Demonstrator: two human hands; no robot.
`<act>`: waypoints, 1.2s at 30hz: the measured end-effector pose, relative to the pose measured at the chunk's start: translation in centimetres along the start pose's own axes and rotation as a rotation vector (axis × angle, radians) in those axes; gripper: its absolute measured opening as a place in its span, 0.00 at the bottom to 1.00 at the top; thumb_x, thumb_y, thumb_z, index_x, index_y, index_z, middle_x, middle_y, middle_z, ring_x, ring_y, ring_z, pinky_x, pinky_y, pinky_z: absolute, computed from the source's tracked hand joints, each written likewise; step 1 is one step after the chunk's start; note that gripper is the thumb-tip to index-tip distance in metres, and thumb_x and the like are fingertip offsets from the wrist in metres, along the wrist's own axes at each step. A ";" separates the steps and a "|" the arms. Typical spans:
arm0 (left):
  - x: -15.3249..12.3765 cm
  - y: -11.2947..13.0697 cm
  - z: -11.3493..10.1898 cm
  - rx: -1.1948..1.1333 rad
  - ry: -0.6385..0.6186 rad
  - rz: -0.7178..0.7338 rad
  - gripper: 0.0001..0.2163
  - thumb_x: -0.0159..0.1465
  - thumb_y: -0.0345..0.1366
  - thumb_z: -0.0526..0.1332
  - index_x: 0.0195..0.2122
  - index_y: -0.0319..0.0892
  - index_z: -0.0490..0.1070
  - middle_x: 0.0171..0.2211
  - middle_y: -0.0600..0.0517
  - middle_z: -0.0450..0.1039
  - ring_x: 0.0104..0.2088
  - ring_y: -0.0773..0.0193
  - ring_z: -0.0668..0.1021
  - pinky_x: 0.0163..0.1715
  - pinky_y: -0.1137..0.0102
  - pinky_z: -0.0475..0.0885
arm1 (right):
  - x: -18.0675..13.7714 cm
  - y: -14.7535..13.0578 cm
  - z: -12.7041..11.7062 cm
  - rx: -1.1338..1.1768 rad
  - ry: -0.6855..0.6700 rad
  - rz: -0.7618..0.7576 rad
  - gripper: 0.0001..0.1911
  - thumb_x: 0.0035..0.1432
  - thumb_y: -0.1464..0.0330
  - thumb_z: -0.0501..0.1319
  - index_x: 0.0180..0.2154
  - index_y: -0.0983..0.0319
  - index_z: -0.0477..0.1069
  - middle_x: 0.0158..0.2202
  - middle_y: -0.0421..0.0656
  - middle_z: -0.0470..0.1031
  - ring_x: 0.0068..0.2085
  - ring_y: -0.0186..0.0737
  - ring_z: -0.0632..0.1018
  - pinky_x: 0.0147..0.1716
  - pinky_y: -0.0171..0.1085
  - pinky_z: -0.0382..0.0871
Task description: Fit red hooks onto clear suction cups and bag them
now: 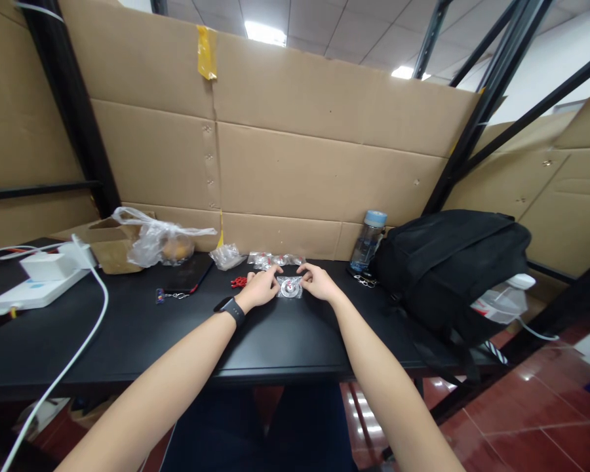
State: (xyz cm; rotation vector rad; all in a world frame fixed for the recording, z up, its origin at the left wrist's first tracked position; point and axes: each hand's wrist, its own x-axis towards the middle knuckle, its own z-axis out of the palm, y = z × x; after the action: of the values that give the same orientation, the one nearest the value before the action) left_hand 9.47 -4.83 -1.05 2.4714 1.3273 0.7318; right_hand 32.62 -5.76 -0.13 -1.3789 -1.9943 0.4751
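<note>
A small clear plastic packet (290,287) with a round silver and red item inside lies on the black table (128,334). My left hand (261,287), a black watch on its wrist, pinches the packet's left edge with curled fingers. My right hand (317,282) pinches its right edge the same way. Several more clear packets (274,260) lie in a row just behind my hands. A small red item (238,282) sits left of my left hand.
A black backpack (452,262) and a blue-capped water bottle (368,241) stand at the right. At the left are a white power strip (34,288) with cable, a cardboard box (109,246), a plastic bag (162,242), a dark phone (189,275) and a keychain (170,295). Cardboard walls stand behind.
</note>
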 end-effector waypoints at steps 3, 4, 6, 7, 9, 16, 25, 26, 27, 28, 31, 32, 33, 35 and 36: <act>-0.1 0.1 0.0 0.009 -0.001 -0.009 0.18 0.62 0.33 0.58 0.54 0.50 0.64 0.36 0.54 0.81 0.46 0.55 0.79 0.50 0.60 0.60 | 0.1 0.3 0.2 0.017 -0.022 0.023 0.17 0.54 0.74 0.61 0.47 0.60 0.71 0.28 0.36 0.77 0.29 0.34 0.76 0.34 0.32 0.67; -0.1 0.1 0.0 0.012 0.002 -0.012 0.18 0.62 0.34 0.58 0.54 0.50 0.64 0.36 0.54 0.81 0.46 0.55 0.79 0.50 0.60 0.60 | 0.1 0.4 0.3 0.024 -0.033 0.036 0.16 0.56 0.72 0.61 0.48 0.60 0.71 0.27 0.36 0.77 0.29 0.34 0.76 0.33 0.33 0.66; 0.0 0.0 0.0 0.017 0.007 -0.012 0.17 0.63 0.34 0.58 0.54 0.50 0.64 0.36 0.55 0.80 0.45 0.55 0.79 0.49 0.60 0.60 | 0.2 0.6 0.4 0.019 -0.047 0.058 0.15 0.59 0.68 0.61 0.49 0.60 0.71 0.28 0.37 0.76 0.30 0.35 0.75 0.34 0.33 0.66; 0.0 -0.1 0.0 0.021 0.008 -0.010 0.17 0.63 0.35 0.58 0.54 0.50 0.64 0.35 0.55 0.80 0.45 0.55 0.79 0.49 0.60 0.60 | 0.2 0.7 0.4 -0.003 -0.044 0.053 0.16 0.58 0.67 0.63 0.49 0.61 0.72 0.30 0.38 0.76 0.31 0.35 0.75 0.34 0.33 0.66; -0.1 -0.1 0.0 0.034 0.008 -0.004 0.17 0.64 0.35 0.58 0.54 0.50 0.64 0.35 0.54 0.80 0.45 0.54 0.79 0.49 0.60 0.61 | 0.1 0.8 0.4 -0.074 -0.028 -0.005 0.21 0.52 0.65 0.70 0.48 0.60 0.73 0.35 0.40 0.76 0.34 0.35 0.74 0.36 0.34 0.66; -0.2 0.7 -0.3 0.131 0.050 0.023 0.16 0.64 0.37 0.59 0.53 0.47 0.66 0.35 0.50 0.80 0.48 0.51 0.77 0.51 0.57 0.61 | 0.0 -0.1 0.7 -0.222 -0.098 -0.154 0.16 0.49 0.66 0.74 0.42 0.55 0.80 0.36 0.39 0.74 0.37 0.37 0.73 0.40 0.34 0.65; 0.9 -5.2 -5.5 0.157 0.267 -0.220 0.10 0.64 0.37 0.57 0.45 0.47 0.75 0.40 0.48 0.80 0.45 0.51 0.79 0.47 0.62 0.68 | 1.6 -0.9 1.7 -0.513 0.051 -0.029 0.12 0.59 0.65 0.66 0.46 0.54 0.80 0.47 0.48 0.74 0.50 0.50 0.74 0.51 0.45 0.66; 0.9 -6.0 -5.9 0.159 0.261 -0.239 0.10 0.64 0.37 0.57 0.43 0.47 0.75 0.40 0.49 0.80 0.45 0.52 0.79 0.46 0.63 0.69 | 1.9 -1.0 1.8 -0.508 0.058 -0.050 0.15 0.58 0.65 0.67 0.48 0.54 0.79 0.50 0.48 0.74 0.51 0.50 0.73 0.52 0.45 0.66; 0.8 -6.7 -6.3 0.160 0.247 -0.255 0.10 0.64 0.37 0.58 0.43 0.47 0.76 0.40 0.50 0.80 0.44 0.53 0.79 0.46 0.64 0.69 | 2.1 -1.0 1.9 -0.487 0.051 -0.088 0.18 0.58 0.66 0.67 0.50 0.54 0.78 0.52 0.48 0.73 0.53 0.49 0.73 0.53 0.45 0.66; 0.7 -7.3 -6.6 0.159 0.233 -0.268 0.09 0.63 0.37 0.58 0.42 0.48 0.76 0.40 0.51 0.80 0.44 0.54 0.79 0.46 0.65 0.70 | 2.2 -1.0 1.9 -0.456 0.026 -0.138 0.19 0.58 0.67 0.67 0.52 0.54 0.77 0.54 0.47 0.72 0.53 0.48 0.73 0.54 0.44 0.66; 0.6 -8.4 -7.0 0.152 0.174 -0.265 0.10 0.61 0.36 0.60 0.42 0.48 0.77 0.41 0.52 0.80 0.44 0.55 0.80 0.45 0.67 0.70 | 2.4 -0.8 2.1 -0.387 -0.085 -0.250 0.16 0.60 0.68 0.64 0.49 0.52 0.79 0.53 0.44 0.74 0.52 0.44 0.75 0.54 0.41 0.66; 0.5 -8.6 -7.0 0.150 0.146 -0.257 0.09 0.61 0.36 0.61 0.41 0.48 0.78 0.41 0.52 0.81 0.44 0.55 0.80 0.45 0.67 0.70 | 2.4 -0.6 2.0 -0.390 -0.100 -0.254 0.14 0.60 0.67 0.64 0.47 0.52 0.80 0.52 0.43 0.75 0.52 0.44 0.76 0.54 0.41 0.66; 0.5 -8.7 -7.0 0.150 0.112 -0.248 0.09 0.60 0.36 0.62 0.40 0.48 0.79 0.41 0.52 0.81 0.44 0.55 0.80 0.44 0.68 0.71 | 2.3 -0.5 1.9 -0.404 -0.102 -0.242 0.12 0.60 0.67 0.64 0.46 0.52 0.81 0.51 0.43 0.76 0.51 0.45 0.76 0.54 0.41 0.66; 0.5 -8.6 -7.0 0.146 0.037 -0.232 0.07 0.58 0.37 0.63 0.36 0.48 0.80 0.38 0.52 0.81 0.42 0.55 0.80 0.42 0.68 0.71 | 2.0 -0.1 1.7 -0.437 -0.081 -0.188 0.11 0.59 0.67 0.64 0.44 0.52 0.81 0.50 0.43 0.76 0.50 0.46 0.76 0.52 0.41 0.67; 0.5 -8.5 -6.9 0.141 0.005 -0.217 0.07 0.57 0.37 0.63 0.34 0.47 0.80 0.37 0.52 0.82 0.41 0.55 0.80 0.41 0.68 0.71 | 1.9 0.0 1.6 -0.451 -0.071 -0.158 0.11 0.59 0.67 0.64 0.44 0.53 0.81 0.50 0.44 0.76 0.50 0.46 0.76 0.52 0.41 0.68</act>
State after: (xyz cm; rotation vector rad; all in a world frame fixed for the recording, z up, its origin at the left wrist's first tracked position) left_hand -0.01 0.13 1.27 2.3781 1.6690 0.6128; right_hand 31.11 -3.84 -0.69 -1.4600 -2.3423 -0.0031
